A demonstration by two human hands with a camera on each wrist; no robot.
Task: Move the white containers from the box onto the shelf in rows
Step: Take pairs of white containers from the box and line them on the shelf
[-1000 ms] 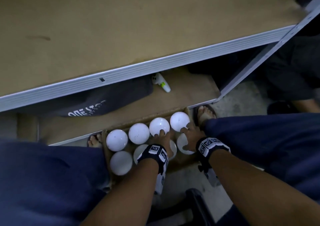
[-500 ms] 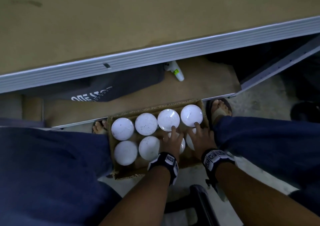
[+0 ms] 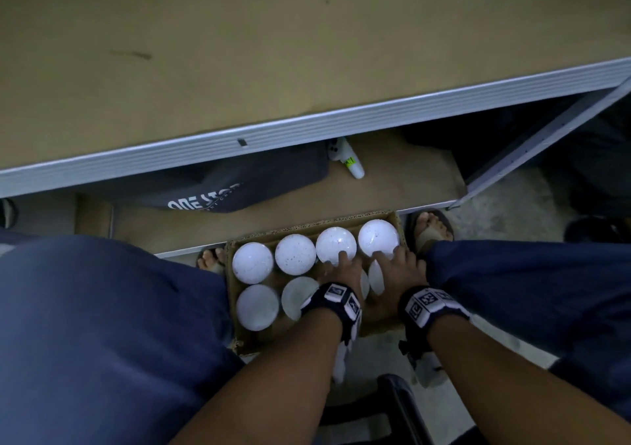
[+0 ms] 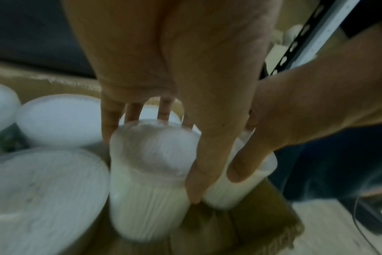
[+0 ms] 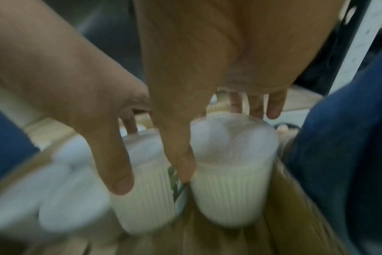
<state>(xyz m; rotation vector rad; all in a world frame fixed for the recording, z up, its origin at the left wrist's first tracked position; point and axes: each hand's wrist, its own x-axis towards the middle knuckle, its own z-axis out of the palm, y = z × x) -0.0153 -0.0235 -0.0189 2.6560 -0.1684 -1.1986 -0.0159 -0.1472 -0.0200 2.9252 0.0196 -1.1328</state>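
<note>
Both hands reach into the cardboard box (image 3: 239,328) of white containers (image 3: 295,254) on the floor below the shelf (image 3: 307,69). Left hand (image 4: 175,72) wraps one ribbed container (image 4: 148,181), thumb alongside. Right hand (image 5: 218,65) clasps another container (image 5: 231,176) at the box's right end.

Containers (image 5: 227,193): white ribbed plastic, matt walls, smooth speckled lids (image 3: 295,254). Box (image 3: 379,321): brown corrugated cardboard, rough torn edge. Shelf (image 3: 307,52): matt brown board, ridged pale metal rim (image 3: 341,122). Trousers (image 3: 102,325): blue cloth.
</note>
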